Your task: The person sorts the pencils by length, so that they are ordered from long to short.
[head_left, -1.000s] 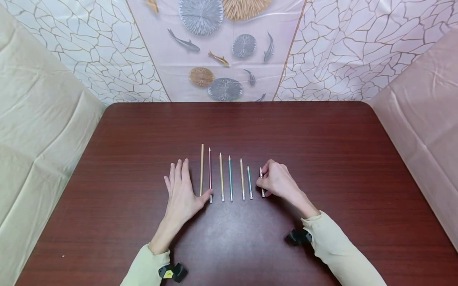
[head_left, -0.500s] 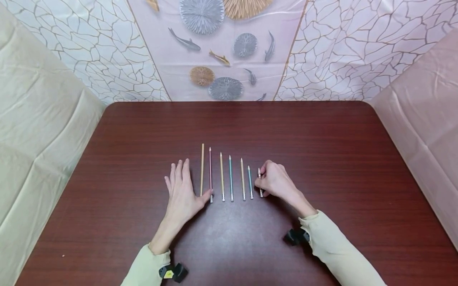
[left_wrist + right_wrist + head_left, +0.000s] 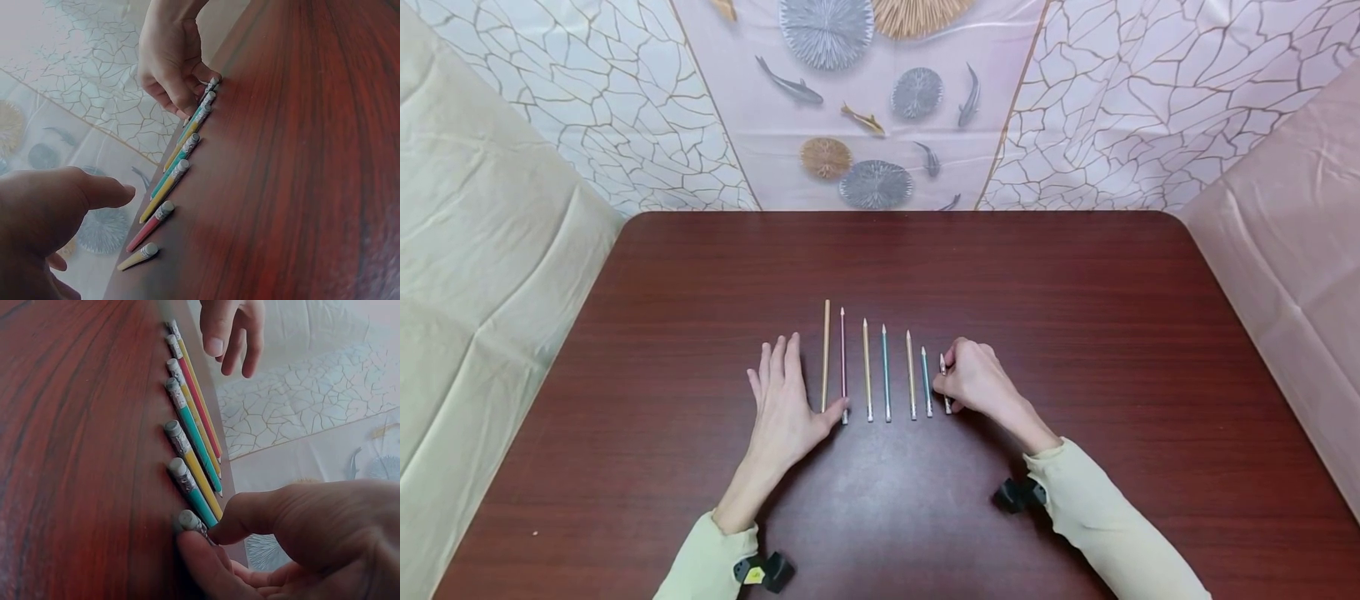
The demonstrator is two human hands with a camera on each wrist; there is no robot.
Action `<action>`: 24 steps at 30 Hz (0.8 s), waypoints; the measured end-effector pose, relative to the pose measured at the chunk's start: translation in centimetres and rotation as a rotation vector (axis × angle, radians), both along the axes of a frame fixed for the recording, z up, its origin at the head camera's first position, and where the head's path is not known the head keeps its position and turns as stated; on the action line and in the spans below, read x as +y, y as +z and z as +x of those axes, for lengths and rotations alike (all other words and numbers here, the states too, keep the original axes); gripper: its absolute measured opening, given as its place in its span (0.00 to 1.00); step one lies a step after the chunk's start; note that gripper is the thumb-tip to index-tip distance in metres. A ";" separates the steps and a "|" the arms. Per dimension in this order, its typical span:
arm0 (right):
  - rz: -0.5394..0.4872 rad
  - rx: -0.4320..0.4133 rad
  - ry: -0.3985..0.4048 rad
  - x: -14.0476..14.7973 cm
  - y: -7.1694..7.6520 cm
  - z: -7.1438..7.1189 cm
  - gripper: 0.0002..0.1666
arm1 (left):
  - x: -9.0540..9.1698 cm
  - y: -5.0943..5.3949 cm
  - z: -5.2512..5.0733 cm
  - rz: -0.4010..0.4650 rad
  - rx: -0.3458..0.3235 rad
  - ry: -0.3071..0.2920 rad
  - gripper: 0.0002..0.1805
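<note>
Several pencils lie side by side in a row, their eraser ends towards me, from longest at left to shortest at right. My right hand (image 3: 981,379) pinches the shortest pencil (image 3: 189,520) at the right end, between thumb and fingers; its barrel is mostly hidden. Just left of it lie a short teal pencil (image 3: 927,383) and a yellow one (image 3: 911,375). My left hand (image 3: 782,421) has its fingers spread beside the longest yellow pencil (image 3: 826,350). Its thumb reaches over the lower part of the red pencil (image 3: 843,350); in the left wrist view it appears raised above the pencils.
Another yellow pencil (image 3: 867,367) and a longer teal pencil (image 3: 886,371) lie mid-row. All rest on a dark red-brown wooden table (image 3: 880,258). A patterned cloth (image 3: 865,92) hangs behind its far edge, with pale panels at both sides.
My right hand has slid the shortest pencil slightly left, closer to the short teal pencil. The left hand has kept its place.
</note>
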State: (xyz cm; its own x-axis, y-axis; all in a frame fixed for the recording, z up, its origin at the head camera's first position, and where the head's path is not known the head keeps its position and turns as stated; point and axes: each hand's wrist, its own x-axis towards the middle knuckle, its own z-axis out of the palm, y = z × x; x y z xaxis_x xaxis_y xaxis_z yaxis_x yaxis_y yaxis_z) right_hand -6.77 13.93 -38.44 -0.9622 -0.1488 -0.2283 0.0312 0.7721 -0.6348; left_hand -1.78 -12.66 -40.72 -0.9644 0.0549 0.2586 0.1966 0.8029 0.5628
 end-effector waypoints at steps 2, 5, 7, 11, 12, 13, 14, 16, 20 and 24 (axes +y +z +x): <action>0.011 0.000 0.003 0.0 0.0 0.0 0.11 | 0.0 0.0 0.0 -0.002 -0.004 -0.002 0.60; 0.021 -0.002 0.003 0.0 0.0 -0.1 0.11 | 0.1 0.0 0.0 -0.005 -0.008 -0.006 0.60; 0.028 0.001 0.005 0.0 0.0 -0.1 0.11 | 0.0 0.0 0.0 -0.007 -0.012 -0.008 0.60; 0.050 0.019 0.014 -0.1 0.0 -0.2 0.11 | 0.0 0.0 -0.1 -0.007 -0.021 -0.012 0.60; 0.056 0.024 0.016 -0.1 0.0 -0.2 0.11 | 0.0 0.0 -0.1 -0.008 -0.021 -0.012 0.59; 0.062 0.032 0.018 -0.1 0.0 -0.2 0.11 | 0.0 0.0 -0.1 -0.007 -0.021 -0.013 0.59; 0.066 0.040 0.020 -0.1 -0.1 -0.2 0.11 | 0.1 0.0 -0.1 -0.006 -0.019 -0.013 0.59; 0.071 0.055 0.025 -0.1 -0.1 -0.2 0.11 | 0.1 0.0 -0.1 -0.004 -0.013 -0.013 0.59; 0.067 0.071 0.027 -0.2 -0.2 -0.2 0.10 | 0.1 0.0 -0.1 -0.007 -0.013 -0.010 0.59; 0.059 0.070 0.028 -0.2 -0.1 -0.1 0.09 | 0.1 -0.1 -0.1 -0.009 -0.013 -0.011 0.60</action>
State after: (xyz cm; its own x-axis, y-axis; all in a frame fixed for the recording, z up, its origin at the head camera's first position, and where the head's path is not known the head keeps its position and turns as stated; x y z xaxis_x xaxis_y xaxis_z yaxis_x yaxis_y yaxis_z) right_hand -6.88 13.70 -38.59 -0.9716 -0.1643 -0.1700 -0.0337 0.8081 -0.5881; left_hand -1.87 -12.51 -40.77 -0.9670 0.0681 0.2457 0.1986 0.8054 0.5584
